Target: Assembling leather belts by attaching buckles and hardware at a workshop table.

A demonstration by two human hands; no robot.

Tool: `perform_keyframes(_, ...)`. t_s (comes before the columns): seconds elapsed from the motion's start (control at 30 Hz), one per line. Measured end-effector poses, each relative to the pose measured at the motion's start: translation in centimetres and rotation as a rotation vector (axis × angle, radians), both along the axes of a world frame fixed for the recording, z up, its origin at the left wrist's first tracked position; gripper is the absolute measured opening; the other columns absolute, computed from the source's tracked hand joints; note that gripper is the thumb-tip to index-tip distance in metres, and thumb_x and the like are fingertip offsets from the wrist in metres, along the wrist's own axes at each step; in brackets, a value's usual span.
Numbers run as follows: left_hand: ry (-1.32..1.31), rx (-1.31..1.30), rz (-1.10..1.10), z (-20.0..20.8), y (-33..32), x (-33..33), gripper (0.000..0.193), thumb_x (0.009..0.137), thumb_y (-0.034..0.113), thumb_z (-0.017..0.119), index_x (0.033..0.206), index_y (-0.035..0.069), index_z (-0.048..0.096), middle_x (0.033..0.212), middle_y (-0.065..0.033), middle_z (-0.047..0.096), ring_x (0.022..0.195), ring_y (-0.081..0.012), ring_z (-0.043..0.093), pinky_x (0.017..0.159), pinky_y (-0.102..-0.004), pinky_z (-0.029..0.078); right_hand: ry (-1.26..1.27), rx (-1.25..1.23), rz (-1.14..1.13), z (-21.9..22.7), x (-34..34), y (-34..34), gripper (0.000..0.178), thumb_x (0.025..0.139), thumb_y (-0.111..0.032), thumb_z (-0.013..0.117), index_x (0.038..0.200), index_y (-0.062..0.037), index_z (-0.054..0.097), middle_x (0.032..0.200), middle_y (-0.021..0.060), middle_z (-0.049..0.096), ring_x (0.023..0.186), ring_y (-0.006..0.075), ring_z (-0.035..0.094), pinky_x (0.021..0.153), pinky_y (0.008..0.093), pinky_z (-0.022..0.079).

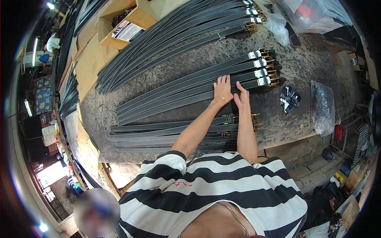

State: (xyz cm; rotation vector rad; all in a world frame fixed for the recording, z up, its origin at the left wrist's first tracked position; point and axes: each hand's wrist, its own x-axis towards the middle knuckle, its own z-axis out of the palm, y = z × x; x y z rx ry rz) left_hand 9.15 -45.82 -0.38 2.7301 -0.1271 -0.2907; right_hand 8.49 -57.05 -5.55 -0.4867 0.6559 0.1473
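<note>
Several dark leather belts lie side by side across the table, their brass-coloured buckles and white tags at the right end. My left hand rests flat on the nearer belts with its fingers stretched out. Beside it my right hand touches the nearest belt's edge, its fingers extended; part of the palm side is hidden. Closer to my body lies another group of belts, with buckles partly behind my right forearm. Beyond the middle group a larger fan of belts spreads over the table.
An open cardboard box stands at the far left. Right of the buckles are a small pile of black and white tags and a clear plastic bag. A clear plastic bin sits at the far right. Stools and boxes are beyond the worn table.
</note>
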Motion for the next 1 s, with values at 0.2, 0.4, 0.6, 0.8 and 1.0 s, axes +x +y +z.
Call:
perform_keyframes(0.2, 0.005, -0.024, 0.036, -0.3, 0.5, -0.2, 0.094, 0.062, 0.014, 0.082, 0.146, 0.005, 0.041, 0.143, -0.0129, 0.047, 0.134, -0.0322, 0.041, 0.103, -0.0489, 0.041, -0.001, 0.029, -0.136, 0.5, 1.0, 1.4, 0.046, 0.085, 0.001, 0.077, 0.127, -0.0003, 0.058, 0.122, 0.0102, 0.063, 0.110, 0.0266, 0.063, 0.095, 0.0398, 0.053)
perform_keyframes(0.4, -0.027, 0.015, -0.037, 0.2, 0.2, -0.4, 0.092, 0.063, 0.013, 0.081, 0.146, 0.005, 0.041, 0.142, -0.0144, 0.046, 0.134, -0.0325, 0.041, 0.103, -0.0490, 0.039, 0.170, -0.130, -0.226, 0.8, 1.9, 1.7, 0.046, 0.085, 0.000, 0.077, 0.126, 0.0033, 0.058, 0.123, 0.0134, 0.063, 0.106, 0.0278, 0.065, 0.090, 0.0409, 0.057)
perform_keyframes(0.6, -0.167, 0.056, -0.129, 1.2, 0.8, -1.1, 0.092, 0.062, 0.015, 0.083, 0.144, 0.003, 0.042, 0.142, -0.0184, 0.044, 0.134, -0.0340, 0.041, 0.107, -0.0497, 0.036, 0.138, -0.175, -0.238, 2.2, 0.8, 1.9, 0.047, 0.084, 0.001, 0.078, 0.126, 0.0047, 0.058, 0.121, 0.0141, 0.064, 0.105, 0.0284, 0.065, 0.089, 0.0415, 0.058)
perform_keyframes(0.8, -0.223, -0.093, -0.216, 1.0, 1.6, -0.3, 0.094, 0.058, 0.016, 0.086, 0.140, 0.001, 0.044, 0.135, -0.0187, 0.051, 0.128, -0.0361, 0.048, 0.111, -0.0466, 0.037, 0.086, -0.204, -0.222, 2.7, -0.2, 1.9, 0.047, 0.085, -0.005, 0.080, 0.126, 0.0004, 0.058, 0.120, 0.0110, 0.065, 0.102, 0.0251, 0.066, 0.084, 0.0394, 0.059)
perform_keyframes(1.0, -0.088, -0.110, -0.196, 1.8, 1.5, 0.7, 0.079, 0.060, 0.011, 0.082, 0.131, -0.002, 0.050, 0.117, -0.0164, 0.058, 0.114, -0.0347, 0.055, 0.102, -0.0421, 0.045, -0.175, -0.056, -0.140, 2.0, -0.4, 0.8, 0.046, 0.096, -0.019, 0.068, 0.132, 0.0036, 0.053, 0.125, 0.0137, 0.062, 0.118, 0.0279, 0.060, 0.104, 0.0413, 0.048)
